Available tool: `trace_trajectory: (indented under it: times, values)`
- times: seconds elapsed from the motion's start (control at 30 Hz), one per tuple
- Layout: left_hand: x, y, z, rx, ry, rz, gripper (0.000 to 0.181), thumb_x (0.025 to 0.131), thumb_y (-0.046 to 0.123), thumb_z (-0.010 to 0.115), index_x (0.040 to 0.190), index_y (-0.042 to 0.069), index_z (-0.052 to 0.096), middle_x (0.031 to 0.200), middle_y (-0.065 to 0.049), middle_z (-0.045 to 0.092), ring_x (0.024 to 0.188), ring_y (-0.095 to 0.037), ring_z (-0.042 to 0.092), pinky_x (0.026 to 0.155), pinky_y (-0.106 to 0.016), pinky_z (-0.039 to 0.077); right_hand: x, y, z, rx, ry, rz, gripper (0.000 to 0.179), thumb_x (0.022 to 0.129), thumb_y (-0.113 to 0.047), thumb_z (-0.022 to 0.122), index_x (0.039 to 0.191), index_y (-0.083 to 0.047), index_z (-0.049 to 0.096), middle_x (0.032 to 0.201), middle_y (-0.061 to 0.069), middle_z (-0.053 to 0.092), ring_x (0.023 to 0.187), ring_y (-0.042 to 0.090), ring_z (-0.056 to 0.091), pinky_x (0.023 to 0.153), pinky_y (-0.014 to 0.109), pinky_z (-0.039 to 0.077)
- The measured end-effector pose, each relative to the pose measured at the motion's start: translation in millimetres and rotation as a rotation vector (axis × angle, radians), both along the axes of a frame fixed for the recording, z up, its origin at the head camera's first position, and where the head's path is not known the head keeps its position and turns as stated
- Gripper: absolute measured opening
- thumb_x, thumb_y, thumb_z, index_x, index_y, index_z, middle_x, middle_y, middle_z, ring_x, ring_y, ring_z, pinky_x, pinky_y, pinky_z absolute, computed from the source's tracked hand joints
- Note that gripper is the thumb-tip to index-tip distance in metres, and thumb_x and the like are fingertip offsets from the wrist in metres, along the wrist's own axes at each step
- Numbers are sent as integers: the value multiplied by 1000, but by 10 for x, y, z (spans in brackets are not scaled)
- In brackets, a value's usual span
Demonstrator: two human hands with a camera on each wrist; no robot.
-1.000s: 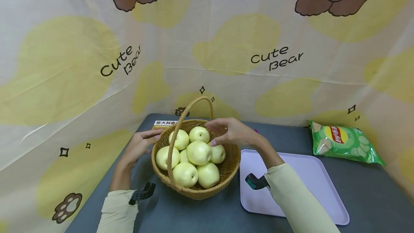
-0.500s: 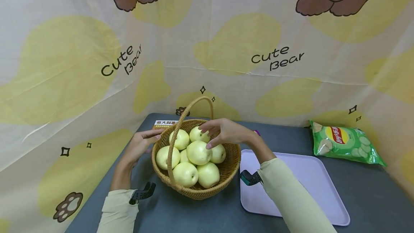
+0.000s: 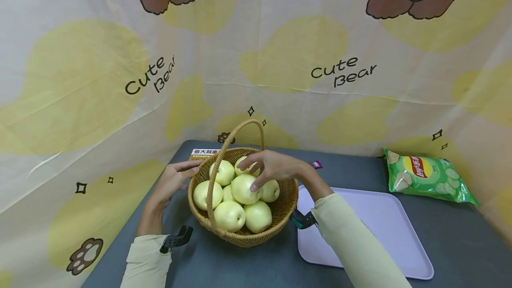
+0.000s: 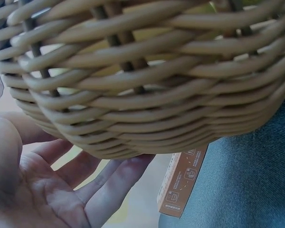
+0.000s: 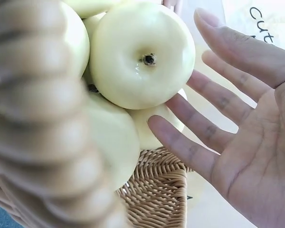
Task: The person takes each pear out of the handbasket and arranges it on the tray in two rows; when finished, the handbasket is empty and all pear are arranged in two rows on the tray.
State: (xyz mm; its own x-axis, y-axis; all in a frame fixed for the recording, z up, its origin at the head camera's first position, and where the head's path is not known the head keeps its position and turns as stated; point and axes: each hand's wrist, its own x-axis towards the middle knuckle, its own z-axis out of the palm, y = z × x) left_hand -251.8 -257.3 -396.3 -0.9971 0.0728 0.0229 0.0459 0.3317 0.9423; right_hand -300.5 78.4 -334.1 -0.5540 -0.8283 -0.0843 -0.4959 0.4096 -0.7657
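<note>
1. The right hand [image 3: 276, 166] is spread wide, thumb apart from the fingers, at the topmost pale green apple [image 3: 242, 192] in the wicker basket [image 3: 289, 197]; whether fingertips touch it cannot be told.
2. The right forearm enters from the basket's near right, the wrist by its right rim, fingers pointing left across it.
3. The left hand [image 3: 172, 180] has its fingers extended against the basket's left side; its forearm comes from the near left.
4. Other apples [image 3: 229, 217] lie in the basket around the topmost one.
5. The lilac tray [image 3: 384, 230] sits right of the basket.
</note>
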Motion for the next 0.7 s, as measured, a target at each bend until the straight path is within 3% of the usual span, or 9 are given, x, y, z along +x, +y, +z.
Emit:
trace_trajectory:
  times: [0.23, 0.43, 0.57, 0.7]
  values:
    - [3, 3, 12, -5, 2, 0, 44, 110, 21, 57, 151, 8, 60, 157, -20, 53, 139, -40, 52, 88, -44, 59, 49, -22, 6, 53, 11, -1, 67, 85, -19, 89, 148, -12, 64, 148, 4, 63, 130, 25, 60, 109, 43, 49]
    - [8, 4, 8, 0, 2, -3, 44, 110, 24, 59, 151, 8, 60, 158, -19, 52, 136, -39, 55, 87, -42, 60, 90, -55, 5, 100, 45, -8, 69, 81, -15, 90, 145, -16, 67, 149, 4, 58, 130, 23, 55, 115, 50, 43]
    - [12, 3, 3, -2, 6, -5, 45, 109, 25, 60, 151, 8, 61, 159, -19, 52, 136, -38, 55, 86, -41, 60, 113, -68, 1, 111, 31, -1, 73, 80, -8, 90, 147, -14, 64, 155, 7, 52, 136, 25, 50, 118, 51, 40]
    - [11, 2, 4, -2, 9, -2, 45, 109, 25, 60, 151, 8, 61, 157, -20, 53, 135, -38, 56, 84, -40, 60, 130, -66, -5, 130, 7, -12, 75, 80, -4, 90, 148, -20, 63, 154, 4, 53, 137, 23, 50, 118, 51, 41]
